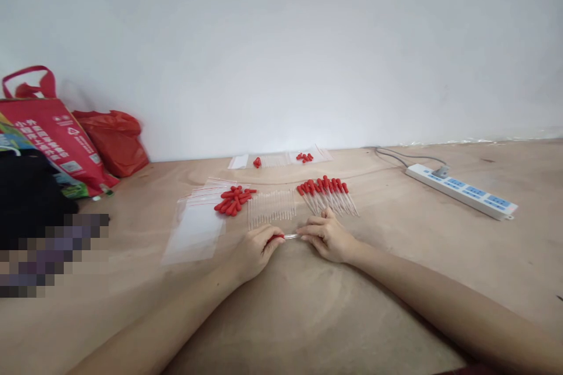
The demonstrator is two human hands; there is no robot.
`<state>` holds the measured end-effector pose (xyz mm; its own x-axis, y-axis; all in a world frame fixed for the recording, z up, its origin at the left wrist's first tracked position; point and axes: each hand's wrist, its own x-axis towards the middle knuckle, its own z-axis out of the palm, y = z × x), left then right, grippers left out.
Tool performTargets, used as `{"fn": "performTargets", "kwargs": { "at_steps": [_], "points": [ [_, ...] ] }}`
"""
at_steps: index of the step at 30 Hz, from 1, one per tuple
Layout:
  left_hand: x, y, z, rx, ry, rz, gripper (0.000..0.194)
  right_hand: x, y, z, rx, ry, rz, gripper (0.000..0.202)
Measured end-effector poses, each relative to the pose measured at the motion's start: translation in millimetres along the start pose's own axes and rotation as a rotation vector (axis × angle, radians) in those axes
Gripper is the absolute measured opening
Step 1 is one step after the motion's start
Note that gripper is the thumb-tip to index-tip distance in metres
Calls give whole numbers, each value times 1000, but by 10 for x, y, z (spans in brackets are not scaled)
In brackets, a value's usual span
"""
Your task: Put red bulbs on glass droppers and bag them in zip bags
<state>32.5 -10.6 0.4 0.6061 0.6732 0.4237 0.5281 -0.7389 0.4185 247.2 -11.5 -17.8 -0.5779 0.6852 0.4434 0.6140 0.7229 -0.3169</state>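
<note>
Left hand (260, 251) pinches a red bulb (277, 238), right hand (328, 239) pinches a clear tube (291, 237). Both held low over the surface (303, 310), in front of the rows. Fingers cover most of the bulb and the tube's right end; can't tell how deep the tube sits in the bulb. Forearms cut off by the frame.

Right hand blocks some lower tips of the red-topped droppers (328, 192). Loose tubes (271, 206) are too fine to count; loose red bulbs (233, 201) heaped beside them, partly over clear bags (193, 231). Farther bag contents near the wall small, hazy.

Right: power strip (461, 190), plug in. Left: red shopping bag (57, 140), black item (33, 199) cut off, pixelated patch hiding whatever's under it.
</note>
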Motion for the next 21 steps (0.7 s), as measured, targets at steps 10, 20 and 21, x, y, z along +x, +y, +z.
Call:
{"fn": "performTargets", "kwargs": {
  "at_steps": [10, 20, 21],
  "points": [
    [-9, -21, 43, 46, -21, 92, 14, 34, -89, 28, -49, -9, 15, 24],
    [-11, 2, 13, 66, -35, 114, 17, 83, -174, 66, 34, -53, 93, 23],
    [-10, -2, 14, 70, -36, 121, 17, 84, -175, 64, 36, -57, 89, 23]
  ]
}}
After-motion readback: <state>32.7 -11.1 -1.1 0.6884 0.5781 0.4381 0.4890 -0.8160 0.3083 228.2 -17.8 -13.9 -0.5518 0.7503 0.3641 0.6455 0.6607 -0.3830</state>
